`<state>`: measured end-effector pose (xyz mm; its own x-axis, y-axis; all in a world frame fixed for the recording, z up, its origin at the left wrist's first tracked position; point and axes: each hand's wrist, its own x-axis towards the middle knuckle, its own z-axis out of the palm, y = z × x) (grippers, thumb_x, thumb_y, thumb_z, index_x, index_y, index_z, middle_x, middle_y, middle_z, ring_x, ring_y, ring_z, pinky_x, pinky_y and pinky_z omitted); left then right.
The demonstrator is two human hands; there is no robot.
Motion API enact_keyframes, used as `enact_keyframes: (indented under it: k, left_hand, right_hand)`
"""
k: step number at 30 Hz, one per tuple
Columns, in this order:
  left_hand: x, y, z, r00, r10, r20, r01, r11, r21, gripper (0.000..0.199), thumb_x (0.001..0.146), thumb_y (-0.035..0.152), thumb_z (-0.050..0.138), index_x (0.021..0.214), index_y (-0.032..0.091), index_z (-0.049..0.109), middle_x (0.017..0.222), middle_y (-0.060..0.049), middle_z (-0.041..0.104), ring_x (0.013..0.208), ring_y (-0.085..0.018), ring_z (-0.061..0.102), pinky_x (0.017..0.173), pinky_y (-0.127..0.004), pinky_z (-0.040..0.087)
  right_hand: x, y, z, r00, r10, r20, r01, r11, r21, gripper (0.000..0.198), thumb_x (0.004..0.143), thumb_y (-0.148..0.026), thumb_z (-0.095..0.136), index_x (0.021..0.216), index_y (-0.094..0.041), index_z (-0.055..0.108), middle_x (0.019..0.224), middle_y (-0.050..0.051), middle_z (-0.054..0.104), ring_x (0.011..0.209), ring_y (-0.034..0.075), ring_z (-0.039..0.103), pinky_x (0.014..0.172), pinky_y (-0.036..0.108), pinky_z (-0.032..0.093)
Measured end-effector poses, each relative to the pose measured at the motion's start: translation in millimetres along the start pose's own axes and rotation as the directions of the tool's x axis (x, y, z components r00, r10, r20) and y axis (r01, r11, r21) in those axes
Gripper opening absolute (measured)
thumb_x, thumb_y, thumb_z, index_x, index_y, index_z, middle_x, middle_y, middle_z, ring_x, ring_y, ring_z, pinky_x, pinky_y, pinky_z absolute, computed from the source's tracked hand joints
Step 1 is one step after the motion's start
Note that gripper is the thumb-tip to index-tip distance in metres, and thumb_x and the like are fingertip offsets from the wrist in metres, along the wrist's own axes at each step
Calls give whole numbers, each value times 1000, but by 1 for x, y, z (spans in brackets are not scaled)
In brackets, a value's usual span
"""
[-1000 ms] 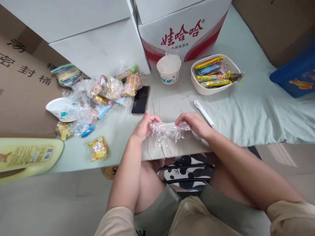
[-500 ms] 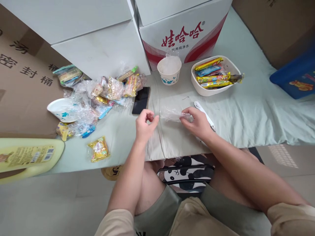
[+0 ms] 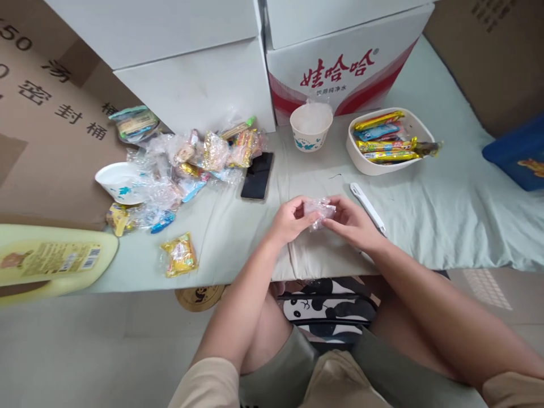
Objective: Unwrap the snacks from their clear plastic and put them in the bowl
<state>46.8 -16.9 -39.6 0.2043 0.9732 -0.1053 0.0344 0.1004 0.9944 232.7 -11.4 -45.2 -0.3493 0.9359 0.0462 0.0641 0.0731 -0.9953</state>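
Observation:
Between both hands is a crumpled clear plastic wrapper (image 3: 319, 212), bunched into a small bundle above the cloth. My left hand (image 3: 293, 218) grips its left side with thumb and fingers. My right hand (image 3: 352, 221) pinches its right side. Just right of my right hand lies a white utility knife (image 3: 368, 208). A paper bowl (image 3: 311, 128) with blue leaf prints, stuffed with clear plastic, stands beyond the hands. A black phone (image 3: 257, 176) lies to the left of it.
A white tub (image 3: 369, 163) holds several colourful snack packets at the back right. Packaged snacks (image 3: 215, 152) are heaped on the left around a tipped paper bowl (image 3: 121, 184). One yellow snack packet (image 3: 180, 255) lies near the front edge. White boxes (image 3: 348, 79) stand behind.
My left hand has moved right and taken hold of the plastic wrapper, which was spread out in my right hand and is now bunched up. The view has shifted slightly.

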Motion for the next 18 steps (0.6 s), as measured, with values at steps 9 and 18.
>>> enact_keyframes:
  k: [9, 18]
  left_hand:
    - [5, 7, -11, 991, 122, -60, -93, 929, 358, 23, 89, 38, 51, 76, 20, 56, 66, 0, 59, 62, -13, 52, 64, -28, 39]
    - [-4, 14, -18, 992, 127, 22, -122, 863, 490, 24, 85, 31, 48, 64, 21, 46, 56, 3, 44, 56, -12, 39, 60, -29, 28]
  right_hand:
    - [29, -33, -15, 923, -272, -272, 85, 834, -545, 15, 76, -26, 69, 77, -25, 54, 80, 2, 56, 71, 19, 55, 67, 35, 47]
    - [223, -85, -41, 966, -249, 66, 147, 324, -935, 16, 74, -9, 64, 84, -21, 59, 95, 8, 64, 97, 25, 62, 86, 39, 50]
